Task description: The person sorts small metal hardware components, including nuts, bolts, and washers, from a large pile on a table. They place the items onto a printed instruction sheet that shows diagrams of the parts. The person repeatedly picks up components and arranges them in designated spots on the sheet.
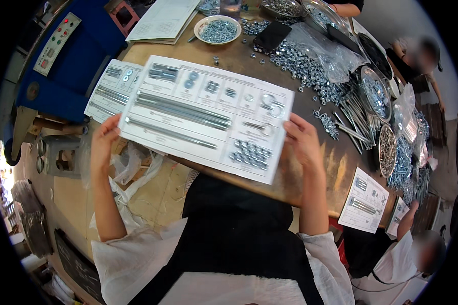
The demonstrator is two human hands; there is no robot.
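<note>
A black apron [229, 229] and white sleeves [119, 259] lie nearest. Beyond them, both bare forearms reach up to a white card [229, 133], held tilted in the air over the near edge of the table [341, 157]. The left hand [107, 136] has its grip pinched on the card's left edge, by the lower corner; the right hand [303, 138] has its grip clamped on the right edge. The card bears long rods, washers, rings and nuts in ruled boxes, slightly blurred.

A second card [112, 91] shows just past the left edge of the held one, which partly hides it. A third card [364, 201] is at the table's right edge, near a seated co-worker [392, 254].

Farther across the table, loose rods [356, 119] lie beside a spread of nuts [310, 71]. A clear bag [331, 58] rests on part of the nuts, and round pans [384, 119] of hardware line the right side. A black slab [272, 35], a white bowl [219, 43] of small metal parts and papers [160, 20] sit toward the far side. A blue machine [61, 96] stands at left; another person [422, 61] is at far right.
</note>
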